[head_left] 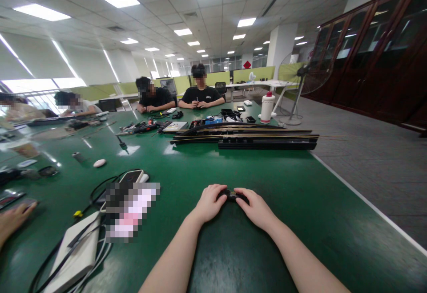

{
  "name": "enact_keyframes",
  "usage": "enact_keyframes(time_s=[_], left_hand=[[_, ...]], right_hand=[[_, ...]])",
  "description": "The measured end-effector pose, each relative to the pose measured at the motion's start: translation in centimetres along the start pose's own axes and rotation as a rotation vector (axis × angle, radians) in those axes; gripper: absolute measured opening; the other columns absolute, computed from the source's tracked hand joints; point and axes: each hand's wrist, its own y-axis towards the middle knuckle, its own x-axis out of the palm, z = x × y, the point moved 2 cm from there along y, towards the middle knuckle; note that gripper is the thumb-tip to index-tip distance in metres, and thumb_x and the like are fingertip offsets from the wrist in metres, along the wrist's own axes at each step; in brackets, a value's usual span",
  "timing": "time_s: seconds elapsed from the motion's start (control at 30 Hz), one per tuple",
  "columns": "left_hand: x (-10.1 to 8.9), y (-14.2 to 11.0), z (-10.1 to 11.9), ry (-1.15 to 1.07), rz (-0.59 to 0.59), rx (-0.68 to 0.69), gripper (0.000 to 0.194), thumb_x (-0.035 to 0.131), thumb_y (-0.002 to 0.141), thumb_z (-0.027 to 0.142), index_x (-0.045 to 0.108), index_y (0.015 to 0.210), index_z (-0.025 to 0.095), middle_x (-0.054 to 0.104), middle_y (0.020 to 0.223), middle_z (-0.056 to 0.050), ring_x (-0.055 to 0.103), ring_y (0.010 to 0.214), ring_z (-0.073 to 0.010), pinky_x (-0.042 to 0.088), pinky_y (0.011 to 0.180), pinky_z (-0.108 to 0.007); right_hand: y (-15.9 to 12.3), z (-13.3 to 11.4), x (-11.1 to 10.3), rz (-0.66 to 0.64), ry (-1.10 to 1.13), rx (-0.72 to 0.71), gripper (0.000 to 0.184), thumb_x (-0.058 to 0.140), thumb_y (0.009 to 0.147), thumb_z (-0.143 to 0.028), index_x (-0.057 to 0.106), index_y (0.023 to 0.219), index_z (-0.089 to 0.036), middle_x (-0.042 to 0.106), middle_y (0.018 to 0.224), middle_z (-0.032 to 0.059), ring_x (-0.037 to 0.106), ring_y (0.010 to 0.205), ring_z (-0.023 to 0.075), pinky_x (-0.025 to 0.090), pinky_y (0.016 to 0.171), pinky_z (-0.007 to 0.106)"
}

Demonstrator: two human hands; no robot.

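A small black object (231, 195) lies low over the green table (187, 172), between my two hands; its kind is too small and covered to tell. My left hand (211, 201) grips its left end, thumb and fingers curled round it. On the other end, my right hand (254, 206) is closed in the same way. Most of the object is hidden under my fingers, and only its dark middle shows.
Long black rails with thin brass-coloured rods (267, 140) lie across the table ahead. Left of me are a white box with cables (76, 248) and a phone (131, 178). A white bottle (267, 108) stands behind the rails. A co-worker's hand (16, 219) rests far left; several people sit opposite.
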Motion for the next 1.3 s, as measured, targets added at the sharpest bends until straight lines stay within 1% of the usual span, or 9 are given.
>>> enact_keyframes(time_s=[0.13,0.3,0.53,0.63,0.77,0.97,1.2,1.3], left_hand=[[-0.10,-0.01,0.10,-0.010,-0.004,0.000,0.032,0.049,0.083,0.026,0.054,0.114,0.022,0.059,0.111,-0.006,0.050,0.107,-0.0222,0.038,0.095,-0.039],[-0.17,-0.17,0.05,-0.030,-0.017,0.006,0.037,0.055,0.078,0.023,0.053,0.115,0.023,0.059,0.112,-0.005,0.049,0.107,-0.0224,0.037,0.096,-0.039],[-0.13,-0.31,0.02,-0.036,-0.035,-0.003,0.048,0.065,0.072,0.030,0.051,0.118,0.024,0.057,0.114,-0.005,0.048,0.108,-0.0246,0.035,0.096,-0.040],[-0.23,-0.23,0.22,-0.028,-0.038,0.002,0.047,0.065,0.072,0.030,0.052,0.117,0.024,0.057,0.113,-0.005,0.048,0.108,-0.0245,0.035,0.096,-0.040],[-0.30,-0.15,0.38,-0.011,-0.051,0.011,0.039,0.064,0.074,0.030,0.055,0.112,0.024,0.059,0.110,-0.004,0.050,0.106,-0.0240,0.036,0.094,-0.040],[-0.29,-0.14,0.43,0.001,-0.035,0.030,0.035,0.064,0.074,0.028,0.056,0.107,0.023,0.060,0.107,-0.003,0.051,0.102,-0.0222,0.038,0.091,-0.037],[-0.51,-0.17,0.66,0.001,-0.034,0.016,0.034,0.061,0.076,0.029,0.055,0.108,0.023,0.060,0.107,-0.004,0.052,0.102,-0.0227,0.039,0.091,-0.038],[-0.63,-0.14,0.77,-0.006,-0.031,0.004,0.034,0.062,0.076,0.030,0.055,0.109,0.023,0.060,0.107,-0.004,0.052,0.102,-0.0228,0.039,0.091,-0.038]], right_hand=[[-0.01,-0.05,-0.02,0.003,-0.004,0.001,0.033,0.053,0.078,-0.026,0.060,0.109,-0.019,0.064,0.110,0.0092,0.057,0.103,0.0217,0.042,0.094,0.038],[-0.10,-0.44,-0.06,0.008,-0.003,-0.064,0.032,0.057,0.075,-0.024,0.061,0.106,-0.020,0.064,0.110,0.0075,0.056,0.104,0.0217,0.041,0.094,0.038],[-0.08,-0.61,-0.02,-0.001,-0.026,-0.094,0.023,0.060,0.072,-0.019,0.065,0.094,-0.022,0.066,0.105,0.0059,0.056,0.102,0.0223,0.041,0.094,0.039],[-0.07,-0.49,0.00,0.008,-0.016,-0.100,0.021,0.060,0.072,-0.020,0.066,0.092,-0.023,0.066,0.103,0.0050,0.057,0.101,0.0226,0.041,0.093,0.040],[-0.09,-0.45,-0.03,0.009,0.002,-0.097,0.021,0.061,0.071,-0.020,0.066,0.092,-0.024,0.067,0.103,0.0045,0.057,0.101,0.0226,0.041,0.093,0.040],[-0.04,-0.48,-0.22,0.023,0.067,-0.066,0.021,0.060,0.073,-0.022,0.065,0.093,-0.022,0.067,0.103,0.0049,0.057,0.101,0.0216,0.041,0.093,0.038],[0.23,0.02,-0.36,0.063,0.167,0.041,0.026,0.060,0.073,-0.030,0.064,0.097,-0.021,0.067,0.102,0.0048,0.059,0.099,0.0212,0.042,0.092,0.038],[0.43,0.33,-0.42,0.066,0.232,0.054,0.025,0.059,0.073,-0.031,0.064,0.096,-0.022,0.067,0.100,0.0040,0.060,0.097,0.0209,0.043,0.092,0.038]])
